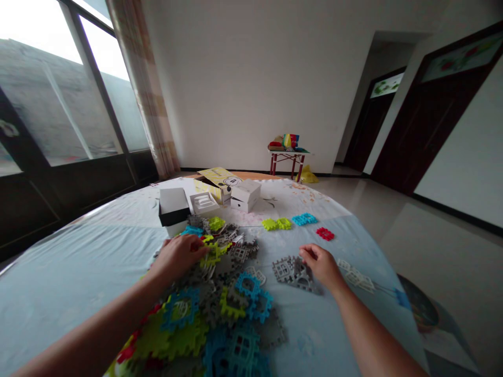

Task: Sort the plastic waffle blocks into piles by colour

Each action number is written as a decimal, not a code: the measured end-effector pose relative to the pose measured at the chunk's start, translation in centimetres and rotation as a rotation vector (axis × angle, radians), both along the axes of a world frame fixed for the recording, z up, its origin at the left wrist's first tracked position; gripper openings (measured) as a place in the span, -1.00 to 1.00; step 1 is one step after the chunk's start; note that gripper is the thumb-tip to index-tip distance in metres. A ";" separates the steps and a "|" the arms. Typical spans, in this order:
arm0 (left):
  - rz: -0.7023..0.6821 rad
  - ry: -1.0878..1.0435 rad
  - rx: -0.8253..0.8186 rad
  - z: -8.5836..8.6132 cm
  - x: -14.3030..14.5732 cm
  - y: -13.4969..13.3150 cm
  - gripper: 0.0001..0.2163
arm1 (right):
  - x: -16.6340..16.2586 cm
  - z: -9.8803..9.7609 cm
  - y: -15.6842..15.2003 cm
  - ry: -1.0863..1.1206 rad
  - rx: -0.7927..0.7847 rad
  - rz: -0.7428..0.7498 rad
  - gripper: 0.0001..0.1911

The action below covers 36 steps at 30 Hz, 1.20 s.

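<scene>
A heap of plastic pieces [212, 301] covers the tablecloth [98, 262]. Right of the heap, the right hand [320, 262] bends its fingers at grey pieces [288, 269]; over the heap curls the left hand [184, 254]. I can't tell if either grips. Behind the heap, a white box [245, 196] partly blocks a yellow box [212, 180].

Daylight pours in from the left, the sky [31, 18] burnt out to white beyond the window [98, 78], while the back wall [243, 89] sits in dull grey and the door [424, 115] far right sinks into shadow. A pale sheen spreads over the floor [396, 225]; wide-angle stretch leans window and door outward, and the heap of plastic pieces [226, 267] looks soft and murky.
</scene>
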State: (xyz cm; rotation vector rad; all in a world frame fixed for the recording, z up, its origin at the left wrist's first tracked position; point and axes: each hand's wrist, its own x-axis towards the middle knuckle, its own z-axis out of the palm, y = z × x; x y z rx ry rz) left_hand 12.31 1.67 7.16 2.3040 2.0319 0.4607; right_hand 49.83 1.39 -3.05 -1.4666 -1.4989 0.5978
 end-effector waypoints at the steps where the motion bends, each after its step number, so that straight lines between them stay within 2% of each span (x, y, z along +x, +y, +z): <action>1: -0.008 0.006 0.009 0.0 0.0 0.0 -0.64 | 0.0 0.0 0.0 0.002 0.003 0.000 -0.66; 8: -0.201 0.142 -0.026 0.1 -0.6 -0.2 -0.49 | -0.4 0.6 -0.3 0.007 0.019 0.002 -0.69; 12: -0.234 0.201 -0.081 0.7 -0.4 0.2 -0.50 | -0.5 0.7 -0.3 -0.004 0.026 0.005 -0.69; 15: -0.252 0.167 -0.054 1.3 1.0 1.2 -0.50 | -0.4 0.6 -0.2 -0.006 0.041 -0.005 -0.70; 21: -0.306 0.046 0.013 2.9 7.7 4.7 -0.45 | -0.5 0.7 -0.1 0.001 0.018 -0.015 -0.70; 24: -0.301 0.076 -0.008 2.8 11.9 6.7 -0.47 | -0.6 0.9 -0.2 0.015 0.007 -0.016 -0.71; 30: -0.309 0.126 0.025 0.4 18.6 10.3 -0.49 | -0.7 1.2 -0.2 0.047 0.012 -0.012 -0.72; 36: -0.270 0.132 0.047 -1.7 22.9 13.2 -0.49 | -0.8 1.7 -0.3 0.071 -0.002 -0.001 -0.74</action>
